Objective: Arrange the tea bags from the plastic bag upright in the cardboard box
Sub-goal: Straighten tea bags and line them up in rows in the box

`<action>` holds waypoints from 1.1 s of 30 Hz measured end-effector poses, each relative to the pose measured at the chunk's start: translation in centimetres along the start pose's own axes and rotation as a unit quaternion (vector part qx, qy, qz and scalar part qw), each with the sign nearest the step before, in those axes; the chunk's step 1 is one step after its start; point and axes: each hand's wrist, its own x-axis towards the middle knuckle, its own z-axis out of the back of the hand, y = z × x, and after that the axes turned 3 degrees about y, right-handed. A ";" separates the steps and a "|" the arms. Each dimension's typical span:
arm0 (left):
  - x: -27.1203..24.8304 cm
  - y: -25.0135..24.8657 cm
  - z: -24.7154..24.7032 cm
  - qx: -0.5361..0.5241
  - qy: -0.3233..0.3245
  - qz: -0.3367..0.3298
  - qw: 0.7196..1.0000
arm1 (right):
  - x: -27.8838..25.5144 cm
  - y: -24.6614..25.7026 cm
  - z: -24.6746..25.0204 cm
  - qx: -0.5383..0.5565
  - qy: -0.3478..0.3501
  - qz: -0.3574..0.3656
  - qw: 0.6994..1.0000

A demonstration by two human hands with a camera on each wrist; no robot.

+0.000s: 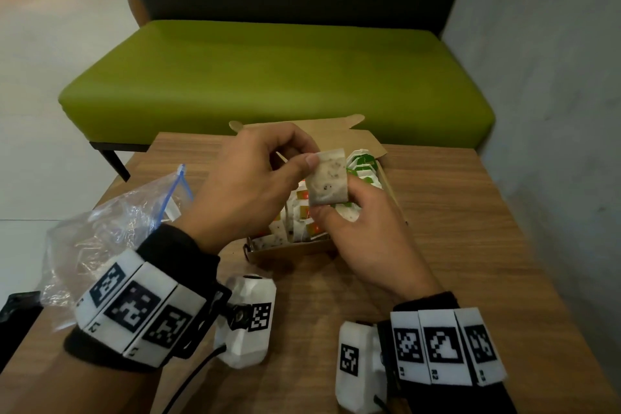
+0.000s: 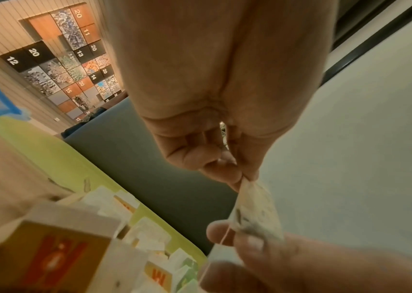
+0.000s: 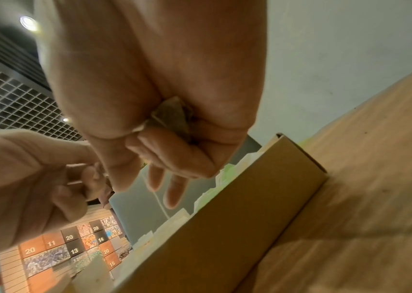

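A white tea bag [image 1: 327, 178] with dark specks is held above the open cardboard box [image 1: 289, 251]. My left hand [image 1: 307, 153] pinches its upper left corner between thumb and forefinger. My right hand [image 1: 339, 202] grips its lower edge. In the left wrist view the tea bag [image 2: 255, 214] hangs from the pinch. In the right wrist view a folded tea bag [image 3: 172, 115] is tucked in my right palm above the box wall [image 3: 225, 228]. Several tea bags [image 1: 302, 222] with red and green tags stand in the box. The clear plastic bag [image 1: 111, 228] lies crumpled to the left.
The box sits on a small wooden table [image 1: 470, 245] whose left edge runs under the plastic bag. A green bench [image 1: 268, 77] stands beyond the table's far edge. A grey wall [image 1: 554, 111] closes the right side. The box lid [image 1: 302, 124] stands open at the far side.
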 end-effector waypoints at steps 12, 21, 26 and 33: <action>-0.2 0.1 -0.3 0.015 0.035 0.007 0.999 | 0.4 0.0 -0.5 0.035 -0.006 -0.001 0.999; 0.1 1.1 -0.5 0.091 -0.102 -0.002 0.991 | 0.4 0.2 -0.6 0.014 0.023 0.031 0.999; 0.0 1.8 -0.3 0.211 -0.132 -0.047 0.967 | 0.4 0.8 -0.5 0.008 0.036 0.055 0.998; -0.3 1.7 0.0 0.200 -0.017 -0.066 0.978 | 1.1 1.2 -0.3 0.070 -0.013 0.106 0.992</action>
